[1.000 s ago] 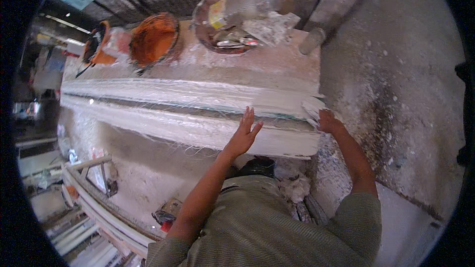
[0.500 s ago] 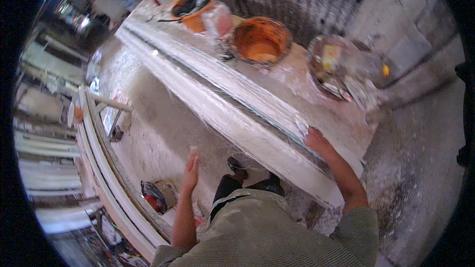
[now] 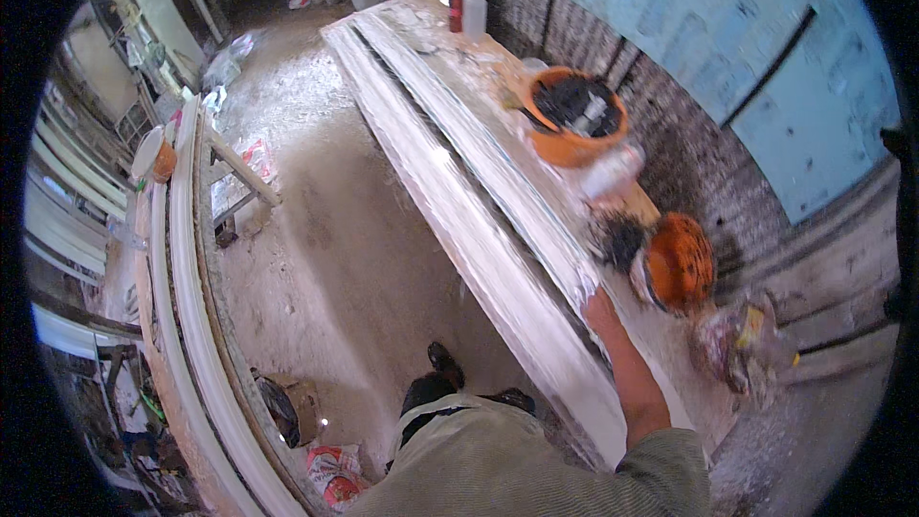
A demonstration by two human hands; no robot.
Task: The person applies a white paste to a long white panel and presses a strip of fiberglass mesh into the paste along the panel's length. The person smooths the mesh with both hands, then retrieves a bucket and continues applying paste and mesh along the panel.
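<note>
Two long white strips, which look like wet plaster moulding, run side by side along the workbench with a dark gap between them. My right hand (image 3: 597,310) is closed at the near end of the right strip (image 3: 517,182), touching its top. A small pale bit shows at its fingertips, too blurred to name. The left strip (image 3: 459,220) lies along the bench's left edge, near my body. My left hand is out of the picture.
An orange tub (image 3: 574,146) with dark contents and another orange tub (image 3: 678,263), tilted in view, stand right of the strips. Beyond are a red bottle (image 3: 455,10) and a white bottle (image 3: 474,17). On the left, a lower rack (image 3: 196,325) holds more long strips and a small bucket (image 3: 155,158).
My view has swung toward the bench's far end. My right hand remains at the right strip, its arm now stretched further forward. My left hand, open before, has left the picture.
</note>
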